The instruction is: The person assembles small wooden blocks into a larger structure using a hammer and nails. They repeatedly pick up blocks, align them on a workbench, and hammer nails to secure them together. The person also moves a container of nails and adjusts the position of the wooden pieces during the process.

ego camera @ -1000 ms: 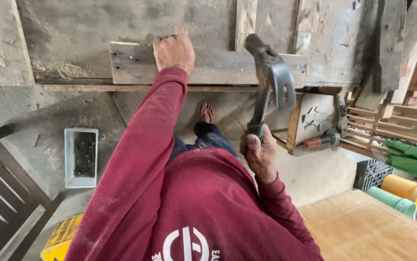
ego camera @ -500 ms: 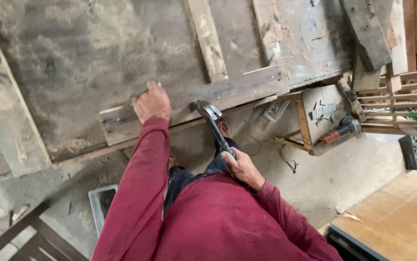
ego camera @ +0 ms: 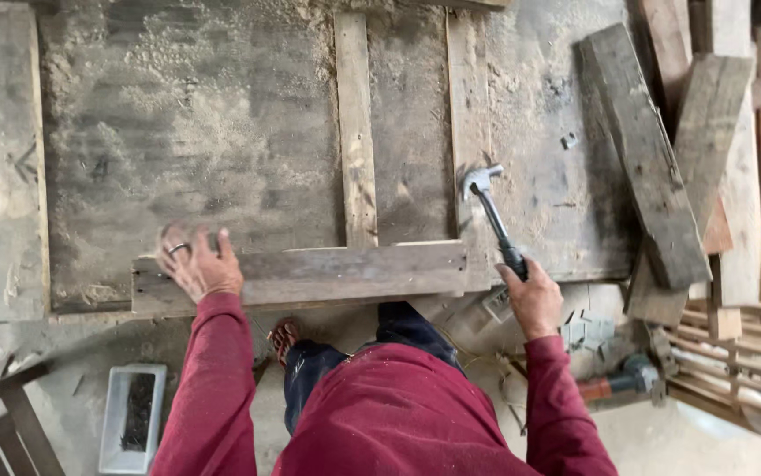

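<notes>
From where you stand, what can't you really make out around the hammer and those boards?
- Left hand on the plank: motion blur smears the fingers.
- Hammer: the right hand hides the handle's end; whether a nail sits under the head is too small to tell.
- White tray: its dark contents are too small to identify.
- Power tool: partly hidden among scraps on the floor.

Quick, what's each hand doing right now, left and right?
Left hand: open, fingers spread, pressing flat on the weathered grey wooden plank.
Right hand: closed on the black handle of the steel claw hammer.
</notes>
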